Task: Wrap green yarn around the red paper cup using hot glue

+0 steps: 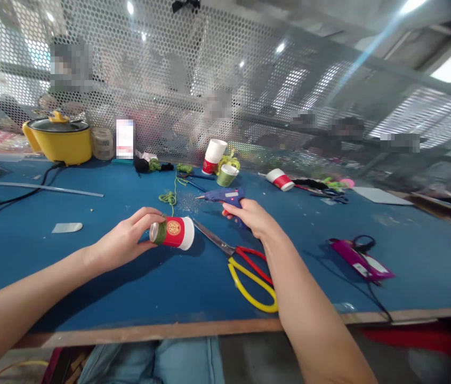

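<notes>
"What is being held left of the scissors (231,252)?"
"A tapered paper cup (177,241), banded with fuzzy yarn (161,232), is being pinched by the half-curled left hand (123,237); a round gold emblem (174,228) is being shown."
"Beyond them?"
"A plastic glue gun (221,196) is being gripped by the closed right hand (252,214), its lettering unreadably small."

Fibrous, smooth finishes noted.
Red-and-white tapered paper cup (175,233) wrapped in rough green yarn (160,233); blue pistol-shaped glue gun (225,196) seen as smooth plastic.
</notes>
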`<state>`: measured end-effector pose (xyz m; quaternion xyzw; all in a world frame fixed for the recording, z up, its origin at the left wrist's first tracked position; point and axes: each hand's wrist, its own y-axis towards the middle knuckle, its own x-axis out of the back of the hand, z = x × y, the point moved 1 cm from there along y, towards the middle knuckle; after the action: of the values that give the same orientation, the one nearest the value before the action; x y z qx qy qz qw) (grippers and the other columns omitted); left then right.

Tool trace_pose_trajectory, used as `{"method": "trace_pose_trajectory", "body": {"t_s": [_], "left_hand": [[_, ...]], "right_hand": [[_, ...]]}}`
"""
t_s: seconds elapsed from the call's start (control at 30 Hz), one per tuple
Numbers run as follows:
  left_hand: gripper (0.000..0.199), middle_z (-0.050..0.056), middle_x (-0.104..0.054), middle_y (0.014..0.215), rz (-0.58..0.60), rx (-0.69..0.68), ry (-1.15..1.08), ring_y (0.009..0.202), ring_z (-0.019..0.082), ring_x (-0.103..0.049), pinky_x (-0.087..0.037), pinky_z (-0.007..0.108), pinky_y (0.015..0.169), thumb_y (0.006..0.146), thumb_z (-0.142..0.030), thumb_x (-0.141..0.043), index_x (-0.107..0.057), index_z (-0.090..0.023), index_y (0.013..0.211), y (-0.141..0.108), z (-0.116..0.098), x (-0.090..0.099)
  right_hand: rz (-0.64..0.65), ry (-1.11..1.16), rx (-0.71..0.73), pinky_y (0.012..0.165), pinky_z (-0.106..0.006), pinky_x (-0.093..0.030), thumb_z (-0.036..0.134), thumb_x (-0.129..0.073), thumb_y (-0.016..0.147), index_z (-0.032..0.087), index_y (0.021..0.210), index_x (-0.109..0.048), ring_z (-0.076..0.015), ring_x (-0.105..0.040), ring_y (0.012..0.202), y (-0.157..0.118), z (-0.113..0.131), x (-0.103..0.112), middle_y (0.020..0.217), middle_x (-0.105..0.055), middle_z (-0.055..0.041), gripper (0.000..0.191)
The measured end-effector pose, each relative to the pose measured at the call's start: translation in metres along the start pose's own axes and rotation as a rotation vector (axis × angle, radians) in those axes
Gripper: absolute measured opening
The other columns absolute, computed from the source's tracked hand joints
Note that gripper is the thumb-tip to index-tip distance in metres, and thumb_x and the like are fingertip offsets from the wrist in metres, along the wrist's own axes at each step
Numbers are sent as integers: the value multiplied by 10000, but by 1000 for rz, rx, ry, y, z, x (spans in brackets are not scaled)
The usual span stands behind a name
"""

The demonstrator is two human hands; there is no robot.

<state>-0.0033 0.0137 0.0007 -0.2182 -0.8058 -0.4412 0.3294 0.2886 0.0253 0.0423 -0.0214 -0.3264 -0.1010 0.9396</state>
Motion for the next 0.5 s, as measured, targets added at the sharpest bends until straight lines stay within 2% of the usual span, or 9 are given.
{"method": "trace_pose_trajectory", "body": {"t_s": [0.17, 0.27, 0.33, 0.4, 0.43, 0.5], "left_hand": [[342, 107, -501, 1144, -5, -19, -3, 1037, 212, -556, -534, 358, 842, 798, -132, -554, -443, -189, 1117, 0, -3, 0], [355, 105, -509, 1139, -16, -25, -4, 1034, 211, -562, -531, 350, 844, 782, -110, -568, -449, -186, 1108, 1, -5, 0], [359, 109, -512, 1139, -21, -27, -3, 1033, 214, -565, -532, 350, 842, 776, -100, -574, -451, -181, 1104, 1, -6, 0], [364, 113, -511, 1144, -17, -33, 2, 1037, 216, -564, -530, 352, 846, 778, -99, -573, -445, -182, 1109, 1, -7, 0], [367, 114, -509, 1146, -12, -37, 8, 1039, 217, -563, -528, 352, 849, 781, -100, -572, -442, -185, 1113, 1, -8, 0], [367, 116, -505, 1149, -1, -50, 25, 1045, 218, -559, -524, 348, 856, 787, -105, -568, -435, -192, 1119, 1, -9, 1]], "right_hand": [[5, -138, -83, 444, -205, -411, 346, -551, 791, 123, 567, -572, -87, -493, 418, 15, -23, -7, 517, -598, -51, 317], [-44, -261, -109, 513, -251, -441, 355, -543, 795, 133, 528, -569, -155, -580, 502, 19, -26, -8, 537, -615, -98, 348], [-96, -352, -102, 628, -288, -454, 337, -570, 778, 142, 500, -567, -230, -638, 689, 19, -21, -6, 605, -642, -150, 339], [-126, -419, -69, 741, -310, -435, 331, -575, 778, 145, 514, -588, -275, -624, 875, 14, -10, -6, 707, -666, -186, 323], [-123, -437, -46, 770, -307, -427, 348, -557, 792, 146, 542, -608, -270, -615, 912, 10, -2, -8, 753, -676, -181, 326], [-30, -415, 21, 769, -285, -431, 426, -480, 833, 151, 642, -656, -230, -625, 882, -1, 17, -16, 818, -693, -140, 378]]}}
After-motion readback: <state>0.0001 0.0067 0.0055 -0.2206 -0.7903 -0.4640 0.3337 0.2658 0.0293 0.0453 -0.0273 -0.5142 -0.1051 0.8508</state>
